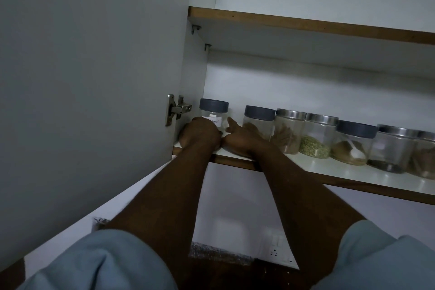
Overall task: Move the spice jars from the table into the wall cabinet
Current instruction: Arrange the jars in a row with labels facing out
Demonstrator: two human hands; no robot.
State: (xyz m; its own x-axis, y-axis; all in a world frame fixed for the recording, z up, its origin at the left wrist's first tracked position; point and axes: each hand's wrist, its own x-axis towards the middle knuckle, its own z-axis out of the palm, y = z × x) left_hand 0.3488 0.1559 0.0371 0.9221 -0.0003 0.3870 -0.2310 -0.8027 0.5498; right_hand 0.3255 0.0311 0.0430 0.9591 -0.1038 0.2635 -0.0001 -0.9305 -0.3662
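On the lower shelf [353, 172] of the wall cabinet stands a row of clear spice jars. The leftmost jar [213, 110] has a dark lid and a white label. My left hand [200, 135] wraps round its lower front and left side. My right hand [240, 140] lies on the shelf just right of it, thumb raised beside the labelled jar, fingers stretched toward a second dark-lidded jar [259, 120]. Further right stand a steel-lidded jar [290, 125], one holding green seeds [316, 139], one holding brown powder [353, 146] and more.
The cabinet door [94, 77] hangs open at the left, its hinge [176, 109] close to my left hand. An upper shelf [306, 27] runs above the jars. Below the cabinet, a wall socket [277, 252] sits above a dark counter.
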